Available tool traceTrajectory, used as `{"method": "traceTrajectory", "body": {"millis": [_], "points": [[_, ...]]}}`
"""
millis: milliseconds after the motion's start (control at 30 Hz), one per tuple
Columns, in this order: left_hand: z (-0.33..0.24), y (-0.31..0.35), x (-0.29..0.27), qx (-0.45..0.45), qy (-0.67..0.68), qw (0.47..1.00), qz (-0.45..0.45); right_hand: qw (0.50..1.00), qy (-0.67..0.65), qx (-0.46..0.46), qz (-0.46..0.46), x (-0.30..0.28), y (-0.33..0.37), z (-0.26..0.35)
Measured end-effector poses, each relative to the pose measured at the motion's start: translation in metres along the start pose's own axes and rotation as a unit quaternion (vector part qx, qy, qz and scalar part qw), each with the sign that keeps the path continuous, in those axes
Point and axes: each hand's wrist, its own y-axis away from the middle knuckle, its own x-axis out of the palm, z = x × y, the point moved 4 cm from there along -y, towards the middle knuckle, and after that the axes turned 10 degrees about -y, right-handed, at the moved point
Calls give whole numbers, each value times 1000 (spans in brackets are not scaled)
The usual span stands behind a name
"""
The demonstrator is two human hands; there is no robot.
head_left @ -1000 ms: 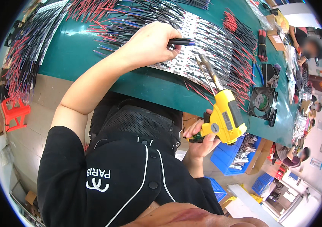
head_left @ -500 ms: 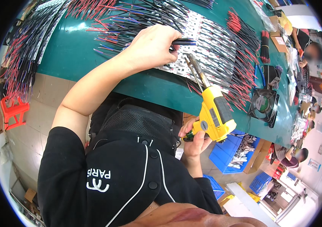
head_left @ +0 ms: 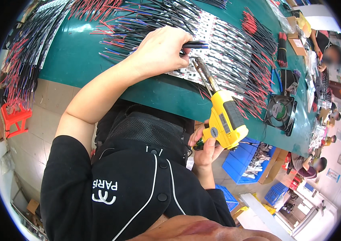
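My left hand (head_left: 163,49) is closed on a small bundle of black wires (head_left: 196,44), whose ends, one of them blue, stick out to the right. Below it my right hand (head_left: 207,145) grips the handle of a yellow and black soldering gun (head_left: 227,119). The gun's dark metal tip points up and left, close beside my left fingers. Whether the tip touches a wire I cannot tell. Behind the wires lie white circuit board panels (head_left: 218,44) with rows of black, red and blue leads.
The green table (head_left: 170,96) carries more wired panels at the left (head_left: 52,38) and red-tipped wire bundles (head_left: 254,25). A black fan (head_left: 279,114) stands at the right edge. Below are a blue bin (head_left: 234,164) and a red stool (head_left: 16,119). Another person (head_left: 331,54) works at the far right.
The soldering gun has shifted slightly left, its tip nearer my left fingers. My left hand and the wires have hardly moved.
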Motion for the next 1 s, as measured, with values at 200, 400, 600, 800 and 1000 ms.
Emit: {"method": "traceTrajectory", "body": {"millis": [200, 400, 600, 800, 1000], "points": [[0, 0, -1, 15, -3, 1000, -18, 1000, 13, 2, 4, -1, 1, 0], [-1, 1, -2, 3, 11, 1000, -11, 1000, -11, -12, -15, -3, 3, 5], [2, -2, 0, 58, 2, 998, -29, 1000, -20, -11, -5, -6, 7, 3], [6, -4, -1, 35, 61, 997, 33, 1000, -18, -5, -5, -6, 9, -1], [5, -4, 1, 52, 27, 998, 16, 1000, -15, 2, -15, -6, 8, -5]]}}
